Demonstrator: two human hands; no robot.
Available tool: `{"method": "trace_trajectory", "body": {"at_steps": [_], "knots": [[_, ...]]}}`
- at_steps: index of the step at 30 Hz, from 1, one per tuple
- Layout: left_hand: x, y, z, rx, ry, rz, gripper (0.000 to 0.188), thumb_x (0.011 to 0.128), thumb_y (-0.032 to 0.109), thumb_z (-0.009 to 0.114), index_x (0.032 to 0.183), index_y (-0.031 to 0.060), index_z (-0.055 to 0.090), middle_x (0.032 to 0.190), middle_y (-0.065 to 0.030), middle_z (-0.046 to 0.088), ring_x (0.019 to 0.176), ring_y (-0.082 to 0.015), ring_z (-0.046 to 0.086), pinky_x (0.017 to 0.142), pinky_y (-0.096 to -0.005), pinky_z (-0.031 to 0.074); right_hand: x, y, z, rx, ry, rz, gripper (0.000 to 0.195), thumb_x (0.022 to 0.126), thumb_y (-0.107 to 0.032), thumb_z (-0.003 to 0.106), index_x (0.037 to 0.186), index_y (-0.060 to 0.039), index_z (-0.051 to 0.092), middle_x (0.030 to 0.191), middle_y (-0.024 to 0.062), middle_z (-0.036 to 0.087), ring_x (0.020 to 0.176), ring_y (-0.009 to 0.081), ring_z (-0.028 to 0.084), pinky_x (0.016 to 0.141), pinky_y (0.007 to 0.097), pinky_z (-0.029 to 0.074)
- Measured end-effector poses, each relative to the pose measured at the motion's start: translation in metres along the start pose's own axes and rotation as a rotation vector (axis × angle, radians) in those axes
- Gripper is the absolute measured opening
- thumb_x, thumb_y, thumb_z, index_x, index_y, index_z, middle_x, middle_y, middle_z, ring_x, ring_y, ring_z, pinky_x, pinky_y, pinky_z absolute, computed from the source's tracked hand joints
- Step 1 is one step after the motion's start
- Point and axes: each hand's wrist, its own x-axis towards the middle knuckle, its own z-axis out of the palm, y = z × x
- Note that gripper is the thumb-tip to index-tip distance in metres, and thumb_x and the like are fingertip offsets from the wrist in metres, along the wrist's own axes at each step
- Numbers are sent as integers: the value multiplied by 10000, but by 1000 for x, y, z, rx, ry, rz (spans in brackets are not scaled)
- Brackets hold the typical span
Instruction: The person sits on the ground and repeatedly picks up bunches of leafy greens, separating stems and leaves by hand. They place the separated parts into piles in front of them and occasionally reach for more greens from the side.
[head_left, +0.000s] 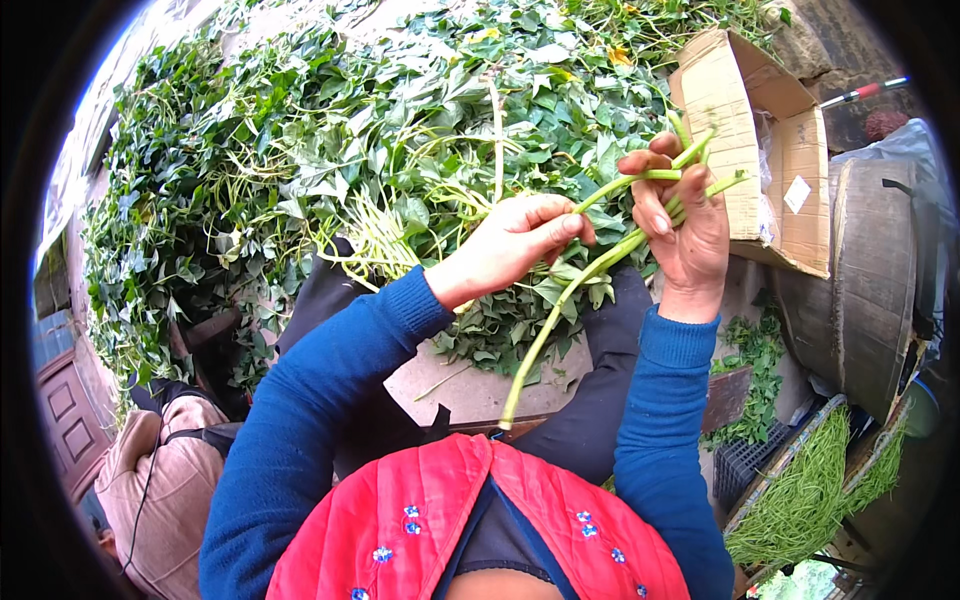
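Note:
My left hand (525, 240) pinches one green stem (611, 189) between thumb and fingers, and the stem's other end reaches my right hand. In my right hand (682, 225) is a small bunch of thick green stems (566, 292), raised beside the cardboard box. One long stem hangs from it down toward my lap, and cut ends stick out past the fingers. Beneath both hands spreads a large heap of leafy green vines (450, 127). A bundle of pale green stems (375, 240) lies on the heap, left of my left hand.
An open cardboard box (716, 105) stands at the upper right, beside a grey-brown curved container (874, 277). Baskets of thin green stems (795, 487) are at the lower right, near a dark plastic crate (742, 461). Another person (169, 495) in a pinkish top is at the lower left.

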Motion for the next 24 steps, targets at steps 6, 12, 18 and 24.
{"method": "trace_trajectory", "body": {"at_steps": [6,12,18,24], "knots": [[-7,-2,-18,-1,-149,-61,265,934,262,502,904,27,618,761,22,576,643,-46,484,607,-202,408,-8,-38,-30,-49,535,-269,309,952,-286,451,916,-17,598,651,-32,469,474,9,310,402,161,208],[-19,5,-28,14,-250,-176,199,929,186,482,965,39,611,717,38,543,636,-29,466,576,-184,381,-49,-83,-71,64,391,-527,260,972,-245,405,970,-4,502,977,104,544,511,39,344,401,151,274],[-24,-5,-30,320,-87,51,166,841,73,465,812,27,622,694,15,582,673,-56,520,627,-212,415,-74,-82,-39,-222,718,-651,281,961,-275,426,922,-9,508,845,76,539,491,44,321,403,165,256],[-33,16,-48,110,75,188,270,877,56,474,1122,77,586,743,24,573,722,-49,533,655,-188,433,-198,-178,-16,-608,1054,-793,265,938,-238,484,929,22,535,823,83,580,480,37,350,389,150,256]]}}
